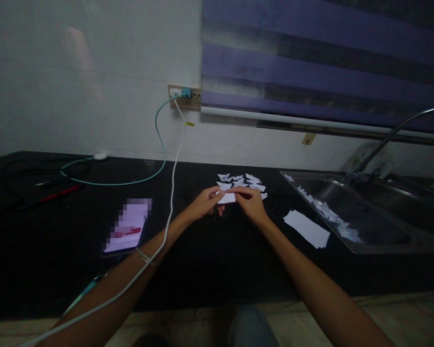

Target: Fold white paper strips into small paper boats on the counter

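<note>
Between my two hands is a small white piece of paper, held up over the dark countertop. My left hand pinches its left end between thumb and fingers. At the right end, my right hand grips the paper with its fingertips along the upper edge. Just behind my hands lie several small folded paper shapes in rows, some partly hidden by my right hand. A stack of white paper sheets rests on the counter to the right of my right arm.
A metal sink with a faucet is at the right, with paper pieces along its left side. A lit phone lies at the left. A white cable crosses my left forearm from the wall socket.
</note>
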Available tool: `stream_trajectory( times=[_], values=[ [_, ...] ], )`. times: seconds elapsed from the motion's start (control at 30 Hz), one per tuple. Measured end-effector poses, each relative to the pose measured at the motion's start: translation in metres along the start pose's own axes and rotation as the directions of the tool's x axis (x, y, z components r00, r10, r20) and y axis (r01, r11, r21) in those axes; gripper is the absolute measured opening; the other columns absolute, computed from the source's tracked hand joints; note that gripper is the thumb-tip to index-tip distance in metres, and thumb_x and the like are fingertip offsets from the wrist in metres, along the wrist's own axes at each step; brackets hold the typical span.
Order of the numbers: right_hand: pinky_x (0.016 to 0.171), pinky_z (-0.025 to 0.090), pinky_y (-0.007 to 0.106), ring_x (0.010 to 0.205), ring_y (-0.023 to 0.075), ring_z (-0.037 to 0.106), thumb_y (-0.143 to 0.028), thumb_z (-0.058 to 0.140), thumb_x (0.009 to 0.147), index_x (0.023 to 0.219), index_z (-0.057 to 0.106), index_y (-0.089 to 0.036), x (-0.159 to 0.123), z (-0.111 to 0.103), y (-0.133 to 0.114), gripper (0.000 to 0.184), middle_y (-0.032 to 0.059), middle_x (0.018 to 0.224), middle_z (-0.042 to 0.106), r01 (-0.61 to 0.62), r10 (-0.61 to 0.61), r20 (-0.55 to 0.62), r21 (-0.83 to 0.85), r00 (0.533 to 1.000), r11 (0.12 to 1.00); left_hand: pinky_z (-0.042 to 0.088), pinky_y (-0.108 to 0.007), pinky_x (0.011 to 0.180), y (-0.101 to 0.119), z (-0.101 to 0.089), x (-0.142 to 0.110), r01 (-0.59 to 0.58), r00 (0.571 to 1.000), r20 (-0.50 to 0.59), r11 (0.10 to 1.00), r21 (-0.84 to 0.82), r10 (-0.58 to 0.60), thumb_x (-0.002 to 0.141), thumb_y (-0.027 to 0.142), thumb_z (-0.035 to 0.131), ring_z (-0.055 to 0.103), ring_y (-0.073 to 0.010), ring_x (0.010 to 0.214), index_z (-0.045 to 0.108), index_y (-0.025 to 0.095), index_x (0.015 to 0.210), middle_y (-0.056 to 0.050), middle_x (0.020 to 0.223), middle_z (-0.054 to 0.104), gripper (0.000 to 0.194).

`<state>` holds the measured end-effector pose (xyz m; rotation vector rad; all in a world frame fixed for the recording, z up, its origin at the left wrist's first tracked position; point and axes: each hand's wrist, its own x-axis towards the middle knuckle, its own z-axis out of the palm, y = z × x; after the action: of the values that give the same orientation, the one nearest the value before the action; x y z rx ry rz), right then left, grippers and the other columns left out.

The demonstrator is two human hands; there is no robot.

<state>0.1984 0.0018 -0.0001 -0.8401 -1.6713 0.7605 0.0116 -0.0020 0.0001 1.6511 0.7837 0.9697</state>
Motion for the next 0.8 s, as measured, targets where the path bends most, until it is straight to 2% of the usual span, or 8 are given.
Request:
stream_trajectory(
  times=[0.07,0.2,0.33,0.5,0.73,0.8],
  values=[
    [0.073,0.054,0.034,0.077,0.0189,0.066,-0.027,0.061,0.081,0.092,0.077,-0.022,-0.0008,0.0019,-0.0008,0.019,0.0037,0.089,0.074,-0.048,0.048,0.009,0.045,0.999,0.998,0.036,-0.017,0.042,-0.0012,0.0026,-0.0003,-0.056,0.998,-0.003,0.996,0.075,0.056,0.091,0.056,0.049,0.059,-0.0095,0.047,0.056,0.013,0.09,0.0,0.061,0.062,0.043],
    [0.062,0.056,0.031,0.069,0.0161,0.063,-0.044,0.066,0.081,0.106,0.071,-0.024,-0.0015,0.007,-0.0027,0.032,0.0036,0.091,0.07,-0.223,0.209,0.08,0.236,0.975,0.946,0.04,-0.021,0.046,-0.0025,0.0022,-0.0002,-0.112,0.992,-0.039,0.982,0.154,0.12,0.096,0.056,0.037,0.056,-0.0104,0.045,0.055,0.014,0.085,0.002,0.056,0.059,0.047],
    [0.06,0.055,0.028,0.066,0.0143,0.061,-0.049,0.072,0.075,0.086,0.071,-0.02,-0.002,0.01,-0.0018,0.031,0.0021,0.08,0.067,-0.336,0.298,0.171,0.275,0.939,0.901,0.045,-0.023,0.053,-0.0031,0.0011,-0.0015,-0.124,0.992,0.004,0.962,0.244,0.127,0.097,0.058,0.031,0.058,-0.012,0.048,0.056,0.014,0.081,0.0,0.056,0.06,0.053],
    [0.057,0.053,0.028,0.059,0.013,0.058,-0.047,0.078,0.068,0.076,0.07,-0.019,-0.0021,0.0082,-0.0005,0.031,0.0006,0.073,0.066,-0.321,0.295,0.146,0.21,0.944,0.924,0.041,-0.021,0.048,-0.0022,0.0023,-0.0061,-0.062,0.998,0.036,0.953,0.295,0.053,0.096,0.062,0.028,0.055,-0.0113,0.042,0.058,0.014,0.075,0.0,0.047,0.058,0.061],
    [0.048,0.043,0.026,0.048,0.0119,0.053,-0.046,0.077,0.07,0.068,0.069,-0.017,-0.0011,0.0028,0.0018,0.03,-0.0006,0.059,0.061,-0.342,0.32,0.152,0.148,0.935,0.928,0.037,-0.018,0.042,-0.0041,-0.0019,-0.0088,-0.018,0.995,0.098,0.937,0.349,-0.017,0.096,0.062,0.026,0.049,-0.0088,0.033,0.055,0.015,0.058,0.001,0.038,0.051,0.068],
    [0.049,0.044,0.026,0.049,0.0126,0.053,-0.046,0.074,0.074,0.069,0.067,-0.017,-0.0017,0.0032,0.0027,0.031,-0.0004,0.06,0.061,-0.328,0.305,0.168,0.129,0.937,0.936,0.036,-0.018,0.041,-0.0052,-0.0019,-0.0084,-0.017,0.995,0.098,0.928,0.371,-0.021,0.096,0.063,0.026,0.046,-0.0082,0.03,0.053,0.015,0.052,0.001,0.035,0.048,0.07]
  ],
)
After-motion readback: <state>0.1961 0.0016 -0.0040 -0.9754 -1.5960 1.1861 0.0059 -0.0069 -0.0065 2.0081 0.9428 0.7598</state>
